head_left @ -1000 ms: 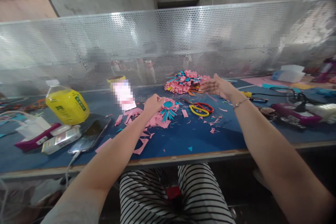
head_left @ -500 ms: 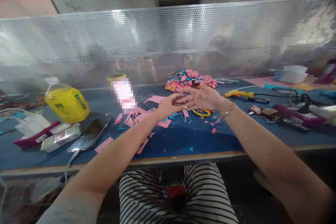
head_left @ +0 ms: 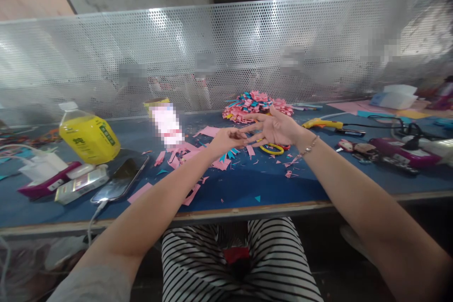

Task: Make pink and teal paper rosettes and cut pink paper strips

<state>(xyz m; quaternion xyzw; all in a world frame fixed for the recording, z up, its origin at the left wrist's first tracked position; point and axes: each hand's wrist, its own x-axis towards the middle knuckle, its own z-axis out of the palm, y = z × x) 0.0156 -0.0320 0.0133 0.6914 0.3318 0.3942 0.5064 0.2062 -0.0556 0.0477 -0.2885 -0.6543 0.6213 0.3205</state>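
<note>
My two hands meet in the air above the blue table [head_left: 247, 188]. My right hand [head_left: 275, 130] is open with its fingers spread, pointing left. My left hand [head_left: 226, 139] is closed in a pinch at the right hand's fingertips; what it pinches is too small to make out. Below them lie pink and blue paper scraps [head_left: 187, 155] and yellow-handled scissors [head_left: 271, 149]. A pile of pink and blue paper rosettes [head_left: 256, 103] sits just behind my right hand.
A yellow bottle [head_left: 89, 139], a phone [head_left: 120, 183] on a cable and small boxes [head_left: 46, 181] lie at the left. A yellow glue gun [head_left: 320, 124] and cabled devices [head_left: 396, 155] lie at the right. A perforated metal screen [head_left: 106, 66] closes the table's back.
My left hand lifted off the scraps and rosette on the table, and my right hand came back from the pile. They met above the table, where the left now pinches at the right fingertips.
</note>
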